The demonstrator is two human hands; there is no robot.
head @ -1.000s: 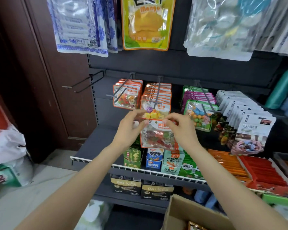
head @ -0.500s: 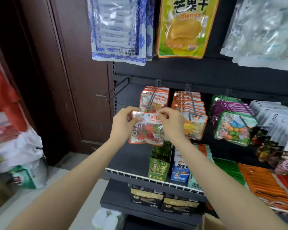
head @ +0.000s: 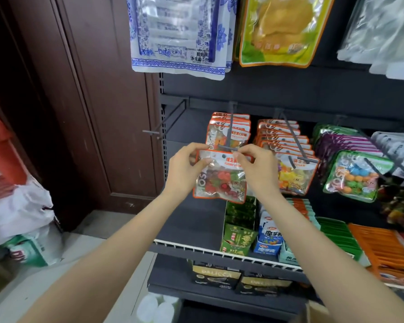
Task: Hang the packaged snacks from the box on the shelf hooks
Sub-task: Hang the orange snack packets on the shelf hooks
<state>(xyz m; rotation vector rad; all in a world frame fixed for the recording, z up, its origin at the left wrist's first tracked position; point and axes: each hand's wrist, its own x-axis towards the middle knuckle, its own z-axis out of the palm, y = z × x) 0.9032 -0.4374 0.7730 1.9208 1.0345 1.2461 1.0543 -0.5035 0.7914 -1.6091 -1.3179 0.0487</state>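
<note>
Both hands raised before a dark shelf unit, holding one candy pack (head: pixel 220 180) by its top corners. Left hand (head: pixel 184 170) pinching the pack's upper left corner between thumb and curled fingers; right hand (head: pixel 259 170) pinching the upper right edge the same way, thumb in front. Pack upright, orange-trimmed, clear window showing red and green gummies, its hang hole just below the tip of a hook (head: pixel 229 136). Cannot tell whether the hole is threaded onto that hook yet. Behind the pack, a row of like packs (head: pixel 229 127) hanging on the same hook. To the right, a second row of orange packs (head: pixel 287 145) on its own hook, then green packs (head: pixel 355 176) further right. To the left, a bare hook (head: pixel 166 122) jutting from the back panel. Below the hands, a wire-fronted shelf (head: pixel 196 247) with green boxes (head: pixel 238 236) and blue cartons (head: pixel 269 238) standing near its front. Above, a blue-and-white bag (head: pixel 177 33) and a yellow mango bag (head: pixel 282 31) hanging. Brown door (head: pixel 98 101) at left.
</note>
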